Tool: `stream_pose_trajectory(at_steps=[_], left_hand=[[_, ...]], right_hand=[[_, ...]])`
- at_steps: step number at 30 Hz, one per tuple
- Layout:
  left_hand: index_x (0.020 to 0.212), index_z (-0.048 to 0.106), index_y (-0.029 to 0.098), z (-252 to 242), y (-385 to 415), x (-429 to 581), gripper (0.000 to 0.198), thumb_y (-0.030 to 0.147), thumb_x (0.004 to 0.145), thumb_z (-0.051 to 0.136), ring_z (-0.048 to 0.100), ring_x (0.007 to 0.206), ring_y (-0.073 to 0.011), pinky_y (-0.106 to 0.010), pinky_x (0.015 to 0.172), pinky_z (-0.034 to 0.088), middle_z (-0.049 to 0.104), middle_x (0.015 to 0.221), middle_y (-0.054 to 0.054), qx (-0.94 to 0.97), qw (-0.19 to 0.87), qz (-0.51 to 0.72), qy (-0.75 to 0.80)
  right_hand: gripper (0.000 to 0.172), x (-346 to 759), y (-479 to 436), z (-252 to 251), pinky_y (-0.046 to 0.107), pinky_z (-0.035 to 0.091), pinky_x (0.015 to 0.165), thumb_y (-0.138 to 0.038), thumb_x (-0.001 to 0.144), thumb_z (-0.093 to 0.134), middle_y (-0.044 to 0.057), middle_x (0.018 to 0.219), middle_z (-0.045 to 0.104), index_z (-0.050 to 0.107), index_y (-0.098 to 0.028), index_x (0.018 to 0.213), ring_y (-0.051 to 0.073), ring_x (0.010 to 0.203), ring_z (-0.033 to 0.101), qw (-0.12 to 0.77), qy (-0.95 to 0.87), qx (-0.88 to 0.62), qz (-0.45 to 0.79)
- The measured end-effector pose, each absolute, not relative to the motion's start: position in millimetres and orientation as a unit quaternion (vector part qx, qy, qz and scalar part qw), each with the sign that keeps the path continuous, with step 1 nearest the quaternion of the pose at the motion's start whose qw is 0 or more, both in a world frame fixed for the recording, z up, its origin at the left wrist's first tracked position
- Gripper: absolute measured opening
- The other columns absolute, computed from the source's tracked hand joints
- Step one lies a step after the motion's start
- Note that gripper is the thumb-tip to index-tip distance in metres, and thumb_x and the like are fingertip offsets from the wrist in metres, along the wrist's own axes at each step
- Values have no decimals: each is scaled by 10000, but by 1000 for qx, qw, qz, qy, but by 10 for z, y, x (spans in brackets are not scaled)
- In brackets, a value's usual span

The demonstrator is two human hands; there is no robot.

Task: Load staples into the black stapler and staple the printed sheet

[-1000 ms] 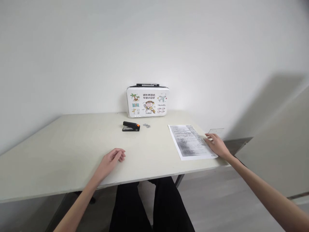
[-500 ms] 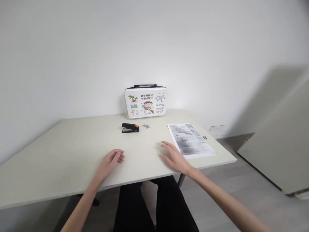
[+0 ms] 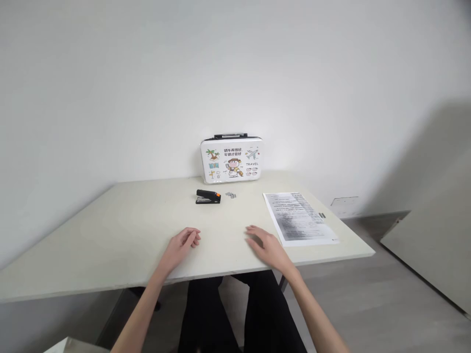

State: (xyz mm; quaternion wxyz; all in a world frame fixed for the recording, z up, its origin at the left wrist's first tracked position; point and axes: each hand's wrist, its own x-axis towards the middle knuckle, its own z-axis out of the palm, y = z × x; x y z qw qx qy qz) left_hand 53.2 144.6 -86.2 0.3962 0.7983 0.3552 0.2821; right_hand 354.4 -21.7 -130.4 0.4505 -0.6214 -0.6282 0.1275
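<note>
My left hand [image 3: 183, 246] rests on the near part of the white table [image 3: 128, 230], its fingers loosely curled in and no object seen in them. To its right lies my right hand [image 3: 268, 248], holding nothing, with thumb and fingers apart. Just beyond that hand, on its right, is a printed sheet of paper [image 3: 300, 220]. A black stapler [image 3: 208, 197] with an orange patch stands farther back, between the hands and the wall. Beside the stapler is a small group of grey staple strips [image 3: 230, 195]. Neither hand touches the stapler or the strips.
Against the wall stands a white case [image 3: 232, 161] with a black handle and cartoon prints. Small dark pieces [image 3: 322, 215] lie by the paper's right edge. A pale cabinet or panel [image 3: 434, 250] is on the floor at the right. A white corner [image 3: 69, 345] shows at bottom left.
My right hand has drawn back from the paper's left edge, toward my left hand, with its fingers less stretched. The camera view has shifted slightly; the stapler, strips, case and paper stay in place.
</note>
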Motion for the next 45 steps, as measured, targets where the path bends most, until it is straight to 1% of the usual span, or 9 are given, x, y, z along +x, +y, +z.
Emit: stream_pose_trajectory(at_steps=[6, 9, 13, 18, 23, 28, 33, 39, 45], left_hand=[[1061, 674, 211, -884, 1453, 522, 400, 570, 1019, 504, 684, 825, -206, -354, 817, 550, 736, 943, -54, 798, 395, 284, 356], [1071, 670, 208, -883, 1434, 526, 409, 577, 1019, 501, 683, 832, -205, -356, 831, 549, 733, 942, -54, 797, 396, 286, 355], [1060, 670, 208, -881, 1404, 526, 418, 590, 1004, 511, 687, 824, -208, -358, 824, 561, 736, 932, -56, 798, 393, 297, 348], [1019, 683, 214, -825, 1378, 509, 434, 605, 998, 495, 693, 801, -216, -360, 806, 565, 734, 886, -53, 799, 382, 299, 354], [1015, 689, 220, -818, 1387, 486, 432, 616, 978, 521, 695, 798, -225, -367, 795, 569, 738, 893, -58, 792, 392, 312, 349], [1030, 691, 222, -885, 1403, 462, 393, 575, 1000, 520, 696, 821, -219, -359, 817, 564, 741, 910, -55, 793, 397, 308, 343], [1048, 675, 221, -903, 1397, 467, 388, 571, 1008, 513, 693, 832, -214, -365, 837, 564, 736, 932, -53, 793, 403, 306, 339], [1048, 667, 218, -896, 1384, 481, 416, 595, 996, 499, 691, 835, -221, -379, 845, 573, 730, 924, -58, 792, 402, 304, 345], [1016, 678, 215, -849, 1339, 507, 413, 596, 967, 528, 688, 801, -218, -373, 812, 574, 737, 899, -57, 786, 407, 318, 340]], right_hand=[[292, 3576, -229, -1292, 479, 481, 1173, -399, 1016, 567, 51, 1358, 733, 728, -290, 1233, 278, 1393, 603, 467, -617, -616, 148], [289, 3590, -254, -1276, 468, 484, 1169, -401, 1015, 570, 51, 1354, 736, 729, -285, 1227, 273, 1393, 603, 467, -620, -612, 155], [294, 3585, -266, -1275, 460, 525, 1119, -413, 1015, 569, 59, 1354, 736, 728, -285, 1227, 285, 1404, 594, 468, -613, -615, 165], [280, 3565, -224, -1303, 494, 486, 1163, -419, 1017, 561, 66, 1309, 757, 729, -280, 1192, 293, 1380, 616, 479, -616, -605, 159], [283, 3558, -211, -1296, 491, 507, 1143, -424, 1023, 546, 67, 1314, 754, 723, -284, 1194, 293, 1390, 606, 480, -619, -601, 158], [282, 3547, -241, -1286, 488, 489, 1162, -424, 1022, 549, 64, 1312, 755, 724, -285, 1194, 290, 1392, 604, 475, -611, -611, 163], [288, 3547, -265, -1278, 475, 527, 1118, -423, 1020, 551, 66, 1321, 751, 726, -288, 1204, 293, 1382, 613, 475, -610, -614, 159], [273, 3559, -268, -1312, 477, 496, 1157, -424, 1023, 549, 55, 1300, 759, 728, -287, 1177, 282, 1386, 610, 470, -615, -615, 152], [280, 3563, -282, -1313, 480, 503, 1146, -433, 1025, 542, 48, 1308, 756, 730, -296, 1181, 282, 1373, 621, 469, -611, -620, 152]])
